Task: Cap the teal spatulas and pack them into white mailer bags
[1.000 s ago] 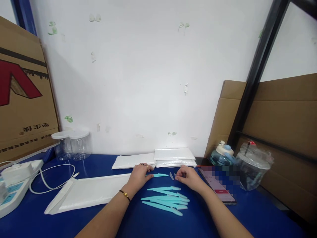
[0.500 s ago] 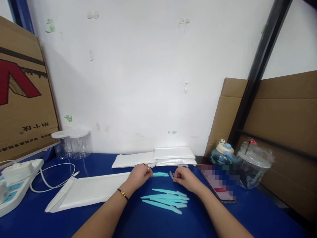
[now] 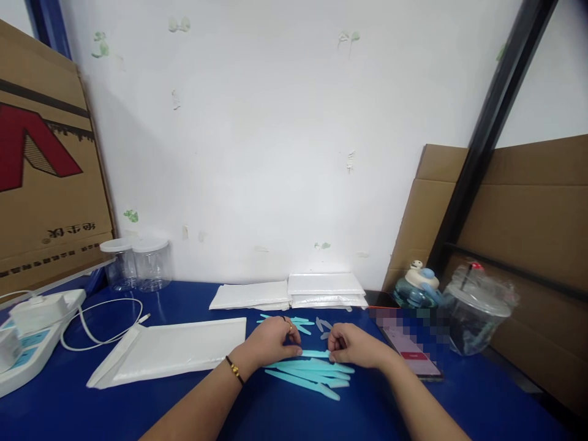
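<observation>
Between a padded white mailer (image 3: 193,348) and a flat phone (image 3: 416,356) lie slender turquoise razors (image 3: 312,366), translucent caps (image 3: 320,324) beyond; left hand (image 3: 272,342) and right hand (image 3: 361,346) pinch one razor (image 3: 316,354) between fingertips.

The left forearm (image 3: 197,392) and right forearm (image 3: 416,392) slant inward; left hand (image 3: 272,340) and right hand (image 3: 358,345) sit slightly apart, fingers (image 3: 337,343) curled, thumbs pinching.
</observation>
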`<state>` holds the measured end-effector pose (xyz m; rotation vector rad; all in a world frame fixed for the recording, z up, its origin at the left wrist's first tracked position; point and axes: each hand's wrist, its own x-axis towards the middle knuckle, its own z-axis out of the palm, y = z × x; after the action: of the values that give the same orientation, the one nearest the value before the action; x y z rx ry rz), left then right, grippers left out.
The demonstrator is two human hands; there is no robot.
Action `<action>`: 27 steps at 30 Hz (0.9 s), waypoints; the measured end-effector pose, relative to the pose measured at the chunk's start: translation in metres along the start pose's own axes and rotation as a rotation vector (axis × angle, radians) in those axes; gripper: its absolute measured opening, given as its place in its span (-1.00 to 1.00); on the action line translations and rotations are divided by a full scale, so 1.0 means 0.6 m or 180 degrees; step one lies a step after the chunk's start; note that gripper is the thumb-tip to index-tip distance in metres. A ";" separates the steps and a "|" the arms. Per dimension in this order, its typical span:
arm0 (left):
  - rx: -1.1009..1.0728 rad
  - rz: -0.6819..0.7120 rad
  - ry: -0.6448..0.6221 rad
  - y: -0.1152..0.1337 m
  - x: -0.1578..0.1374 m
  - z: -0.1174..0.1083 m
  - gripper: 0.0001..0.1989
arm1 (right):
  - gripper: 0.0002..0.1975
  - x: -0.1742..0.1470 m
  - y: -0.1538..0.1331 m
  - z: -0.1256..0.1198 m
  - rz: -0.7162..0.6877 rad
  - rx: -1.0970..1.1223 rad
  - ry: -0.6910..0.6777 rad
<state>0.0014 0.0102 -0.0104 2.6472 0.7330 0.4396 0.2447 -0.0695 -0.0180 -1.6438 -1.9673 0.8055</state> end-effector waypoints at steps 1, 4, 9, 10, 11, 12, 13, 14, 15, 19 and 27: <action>0.0049 -0.0016 -0.0040 0.001 0.001 0.004 -0.86 | -0.90 0.004 -0.002 0.005 -0.0051 -0.0021 0.0104; 0.0165 -0.0180 -0.0067 -0.001 0.005 0.007 -0.89 | -0.95 0.017 -0.011 0.015 -0.0205 -0.0093 0.0306; 0.0393 -0.0350 0.0180 -0.024 0.007 -0.015 -0.85 | -0.95 0.031 -0.003 0.007 -0.0212 -0.0193 0.0535; 0.0430 -0.0422 0.0209 -0.032 0.006 -0.020 -0.85 | -0.96 0.033 0.002 0.004 -0.0142 -0.0219 0.0574; 0.0453 -0.0492 0.0228 -0.041 0.005 -0.025 -0.84 | -0.95 0.034 0.007 0.000 -0.0063 -0.0243 0.0607; 0.0463 -0.0546 0.0237 -0.049 0.003 -0.029 -0.84 | -0.95 0.034 0.011 -0.004 0.0010 -0.0274 0.0652; 0.0462 -0.0581 0.0241 -0.056 0.001 -0.032 -0.84 | -0.95 0.033 0.014 -0.008 0.0057 -0.0312 0.0710; 0.0457 -0.0600 0.0262 -0.060 0.000 -0.033 -0.85 | -0.94 0.031 0.014 -0.012 0.0071 -0.0350 0.0772; 0.0451 -0.0621 0.0300 -0.062 -0.001 -0.034 -0.85 | -0.93 0.027 0.013 -0.015 0.0053 -0.0384 0.0823; 0.0298 -0.0631 0.0437 -0.042 -0.004 -0.029 -0.83 | -0.92 0.009 -0.006 -0.019 -0.0179 -0.0314 0.0644; -0.0126 -0.0257 -0.0336 0.012 -0.016 -0.005 -0.81 | -0.93 0.008 -0.027 0.030 -0.0438 -0.0257 -0.0043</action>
<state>-0.0046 -0.0001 -0.0065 2.5713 0.7866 0.2871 0.2202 -0.0696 -0.0203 -1.5305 -2.1212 0.6955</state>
